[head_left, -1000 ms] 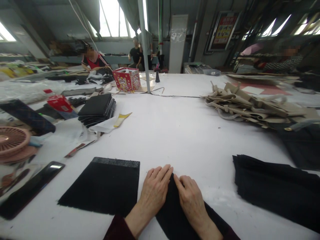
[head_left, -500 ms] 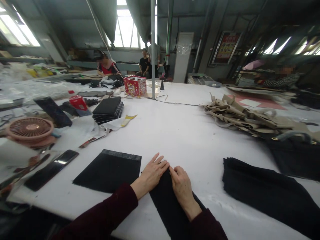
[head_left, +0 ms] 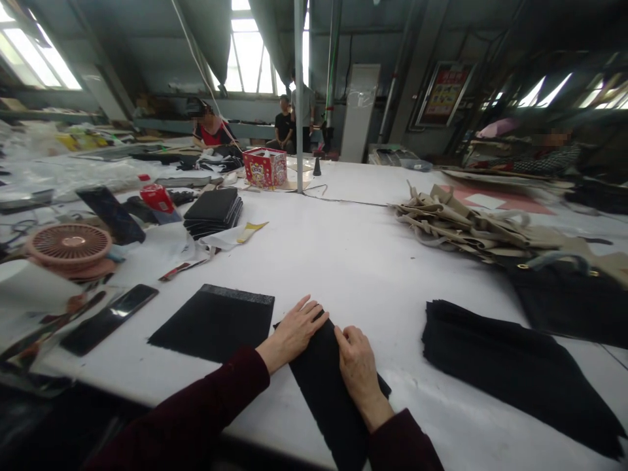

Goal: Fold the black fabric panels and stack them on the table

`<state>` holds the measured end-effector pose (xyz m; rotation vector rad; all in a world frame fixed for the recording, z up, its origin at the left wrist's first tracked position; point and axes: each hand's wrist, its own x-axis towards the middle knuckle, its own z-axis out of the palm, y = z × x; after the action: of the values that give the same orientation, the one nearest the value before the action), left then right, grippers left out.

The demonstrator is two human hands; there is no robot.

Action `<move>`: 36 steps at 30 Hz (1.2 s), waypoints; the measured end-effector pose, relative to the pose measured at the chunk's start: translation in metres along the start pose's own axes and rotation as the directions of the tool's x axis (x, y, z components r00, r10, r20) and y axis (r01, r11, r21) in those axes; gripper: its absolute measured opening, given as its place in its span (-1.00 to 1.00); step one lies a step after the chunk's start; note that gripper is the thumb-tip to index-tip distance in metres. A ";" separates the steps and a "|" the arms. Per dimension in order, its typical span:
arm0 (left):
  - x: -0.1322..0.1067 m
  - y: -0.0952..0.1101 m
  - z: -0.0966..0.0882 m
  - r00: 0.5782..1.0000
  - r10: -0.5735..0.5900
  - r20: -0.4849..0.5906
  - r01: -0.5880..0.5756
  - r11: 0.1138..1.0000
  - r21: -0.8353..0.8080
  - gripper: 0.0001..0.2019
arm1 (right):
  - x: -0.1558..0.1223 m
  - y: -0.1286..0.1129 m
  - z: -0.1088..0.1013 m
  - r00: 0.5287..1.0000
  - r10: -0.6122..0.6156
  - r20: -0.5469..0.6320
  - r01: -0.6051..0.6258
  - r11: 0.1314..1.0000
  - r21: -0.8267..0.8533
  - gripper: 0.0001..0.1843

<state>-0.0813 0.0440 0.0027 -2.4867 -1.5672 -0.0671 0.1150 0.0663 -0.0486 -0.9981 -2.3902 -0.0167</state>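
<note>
A folded strip of black fabric (head_left: 321, 386) slants across the white table before me, its lower end running towards the near edge. On its upper end my left hand (head_left: 296, 332) lies flat, fingers stretched out and slightly apart. Along the strip's right edge, my right hand (head_left: 360, 367) is curled, thumb and forefinger closed on the cloth; its other fingers are bent under and partly hidden. Left of my hands lies a flat black fabric piece (head_left: 216, 324) with a grey speckled band along its top. Another black fabric piece (head_left: 505, 366) is spread out at the right.
At the left are a phone (head_left: 110, 319), a pink fan (head_left: 71, 245) and a stack of black pieces (head_left: 213, 212). Beige cut pieces (head_left: 456, 219) are heaped at the right. A red patterned box (head_left: 265, 168) stands by a pole (head_left: 299, 98). People sit farther back.
The gap between my hands has widened a little, with more of the strip's top showing. My left hand remains flat and the right still grips the edge. The view has shifted slightly.
</note>
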 end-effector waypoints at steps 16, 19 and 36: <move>0.002 0.010 0.003 0.997 0.075 -0.006 -0.075 0.997 0.013 -0.50 | -0.025 0.001 -0.023 0.998 0.023 0.052 -0.023 1.000 -0.009 -0.65; 0.005 0.012 0.002 0.992 0.124 0.003 -0.124 0.992 0.020 -0.53 | -0.030 0.002 -0.027 0.998 0.034 0.060 -0.033 0.999 -0.013 -0.66; 0.002 0.030 -0.004 0.980 0.193 0.041 -0.194 0.980 0.034 -0.49 | -0.052 0.009 -0.040 0.999 0.043 0.033 -0.042 0.999 -0.032 -0.65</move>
<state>-0.0533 0.0329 0.0022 -2.6106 -1.3180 0.0391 0.1705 0.0301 -0.0417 -1.0711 -2.4056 -0.0213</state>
